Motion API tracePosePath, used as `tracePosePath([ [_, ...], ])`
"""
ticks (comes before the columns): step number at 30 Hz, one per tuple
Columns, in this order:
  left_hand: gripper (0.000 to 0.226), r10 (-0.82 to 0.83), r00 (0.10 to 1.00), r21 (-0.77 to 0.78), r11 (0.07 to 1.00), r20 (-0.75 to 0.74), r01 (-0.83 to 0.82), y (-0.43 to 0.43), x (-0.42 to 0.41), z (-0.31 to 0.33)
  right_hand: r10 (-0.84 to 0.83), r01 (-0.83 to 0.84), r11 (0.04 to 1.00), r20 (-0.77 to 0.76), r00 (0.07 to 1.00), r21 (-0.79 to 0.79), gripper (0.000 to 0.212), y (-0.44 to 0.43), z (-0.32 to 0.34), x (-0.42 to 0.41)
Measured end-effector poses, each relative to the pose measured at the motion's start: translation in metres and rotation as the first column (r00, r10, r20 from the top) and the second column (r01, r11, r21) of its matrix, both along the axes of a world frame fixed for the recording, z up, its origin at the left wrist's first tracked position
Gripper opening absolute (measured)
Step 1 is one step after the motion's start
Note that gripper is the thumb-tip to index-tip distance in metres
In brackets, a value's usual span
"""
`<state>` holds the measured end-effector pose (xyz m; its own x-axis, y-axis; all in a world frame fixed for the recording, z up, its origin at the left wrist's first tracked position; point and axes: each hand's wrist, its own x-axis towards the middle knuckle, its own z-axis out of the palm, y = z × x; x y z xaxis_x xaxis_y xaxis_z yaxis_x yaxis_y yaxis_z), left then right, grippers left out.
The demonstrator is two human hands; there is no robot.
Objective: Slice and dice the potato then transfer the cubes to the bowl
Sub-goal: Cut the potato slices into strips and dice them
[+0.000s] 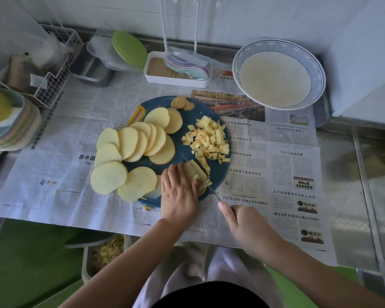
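A round blue cutting board (182,121) lies on newspaper. Several pale potato slices (131,152) fan across its left half, and a heap of potato cubes (209,138) sits on its right. My left hand (179,194) presses down on potato strips (195,168) at the board's near edge, fingers curled over them. My right hand (242,223) grips the handle of a thin knife (200,177), whose blade lies across the strips beside my left fingers. A large blue-rimmed bowl (320,70) stands at the back right, with no cubes in it.
Newspaper (287,163) covers the counter. A white tray with coloured lids (178,70), a clear container with a green lid (120,52) and a wire basket (53,70) line the back. Stacked plates (11,127) stand at left. A bin of potato bits (107,252) sits below the counter edge.
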<state>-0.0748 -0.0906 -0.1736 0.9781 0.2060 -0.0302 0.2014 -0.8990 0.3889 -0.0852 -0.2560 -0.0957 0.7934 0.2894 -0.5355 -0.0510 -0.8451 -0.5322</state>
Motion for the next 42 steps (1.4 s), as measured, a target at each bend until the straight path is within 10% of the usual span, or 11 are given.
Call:
tracePosePath([
  [8,0.06,0.027,0.999,-0.003,1.0,0.047,-0.027,-0.002,0.0,-0.002,-0.072,0.071,0.997,0.016,0.997,0.016,0.06,0.014,-0.017,0.015],
  [16,0.077,-0.022,0.998,-0.006,1.0,0.058,0.022,0.005,-0.002,0.003,-0.187,0.282,0.916,-0.317,0.93,0.287,0.059,-0.009,-0.01,0.033],
  [25,0.077,-0.016,0.999,0.064,0.998,0.034,0.014,0.011,-0.014,-0.001,-0.1,0.084,0.971,0.06,0.993,0.226,0.066,-0.003,0.003,-0.006],
  [42,0.062,-0.04,0.995,0.161,0.987,0.096,0.024,0.012,-0.011,-0.008,0.034,-0.031,0.999,0.113,0.993,-0.03,0.054,0.007,-0.021,-0.018],
])
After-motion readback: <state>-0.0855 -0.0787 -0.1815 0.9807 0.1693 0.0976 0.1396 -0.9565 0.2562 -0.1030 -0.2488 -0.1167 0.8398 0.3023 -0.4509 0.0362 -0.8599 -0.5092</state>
